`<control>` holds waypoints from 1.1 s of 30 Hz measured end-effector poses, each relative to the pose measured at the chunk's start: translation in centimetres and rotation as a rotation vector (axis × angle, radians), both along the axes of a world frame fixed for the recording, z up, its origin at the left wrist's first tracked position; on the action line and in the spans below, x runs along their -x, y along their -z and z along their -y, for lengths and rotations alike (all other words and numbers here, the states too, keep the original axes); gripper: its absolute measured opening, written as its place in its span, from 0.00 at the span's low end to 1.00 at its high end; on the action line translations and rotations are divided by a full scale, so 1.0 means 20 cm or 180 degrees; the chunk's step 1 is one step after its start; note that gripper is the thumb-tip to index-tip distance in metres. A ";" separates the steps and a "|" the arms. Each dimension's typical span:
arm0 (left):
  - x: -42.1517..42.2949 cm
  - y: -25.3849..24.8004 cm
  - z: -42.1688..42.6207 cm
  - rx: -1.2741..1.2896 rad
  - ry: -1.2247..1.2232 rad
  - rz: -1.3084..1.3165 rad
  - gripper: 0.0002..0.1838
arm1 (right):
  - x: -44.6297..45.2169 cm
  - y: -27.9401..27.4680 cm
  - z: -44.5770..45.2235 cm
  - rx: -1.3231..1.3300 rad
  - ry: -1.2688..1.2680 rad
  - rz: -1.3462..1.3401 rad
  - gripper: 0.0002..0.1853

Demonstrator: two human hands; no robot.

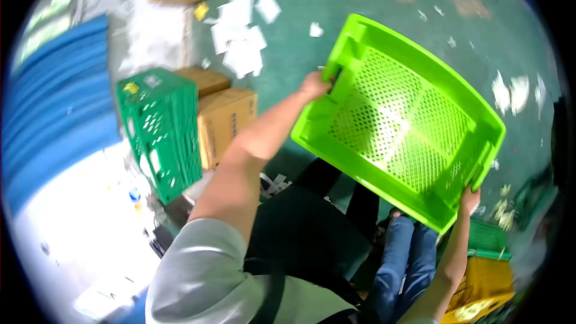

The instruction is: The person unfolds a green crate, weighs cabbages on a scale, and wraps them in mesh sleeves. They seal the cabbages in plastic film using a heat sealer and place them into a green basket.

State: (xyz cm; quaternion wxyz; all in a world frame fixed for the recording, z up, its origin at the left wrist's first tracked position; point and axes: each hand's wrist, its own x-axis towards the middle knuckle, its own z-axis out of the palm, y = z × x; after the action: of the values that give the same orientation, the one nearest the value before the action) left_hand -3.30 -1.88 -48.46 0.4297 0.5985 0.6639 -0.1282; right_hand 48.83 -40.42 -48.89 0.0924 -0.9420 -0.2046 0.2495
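A bright green plastic basket (414, 78) is held up tilted above the floor, its perforated bottom facing me. My left hand (315, 86) is closed on the handle slot in its left end wall, the fingers partly hidden behind the plastic. At the opposite end, my right hand (470, 200) grips the rim by the lower right corner. Only part of that hand shows past the basket.
On the left stand a dark green crate (162, 126), a cardboard box (231, 123) and blue stacked sheets (60, 102). White paper scraps (240, 30) litter the floor. A person's jeans-clad legs (399, 252) and a yellow crate (486, 282) are at lower right.
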 end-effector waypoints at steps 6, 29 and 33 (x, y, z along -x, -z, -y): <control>0.54 -0.48 0.21 0.0269 -0.1550 0.1308 0.11 | 0.10 -0.48 -0.35 -0.0935 -0.0010 -0.1051 0.15; 1.69 -2.68 1.57 -0.2246 -0.2961 0.2930 0.09 | 1.22 -2.27 -1.04 -0.1661 -0.1238 -0.3215 0.20; 2.32 -3.06 1.21 -0.4307 -0.2082 0.1197 0.27 | 1.88 -2.38 -1.23 -0.1813 -0.1201 -0.3287 0.20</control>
State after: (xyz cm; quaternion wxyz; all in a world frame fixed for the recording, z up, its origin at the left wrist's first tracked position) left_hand -49.68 -26.06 12.80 0.0921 0.5159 0.6567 0.5424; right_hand 11.25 -15.86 -1.23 0.3816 -0.5855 -0.3550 0.6209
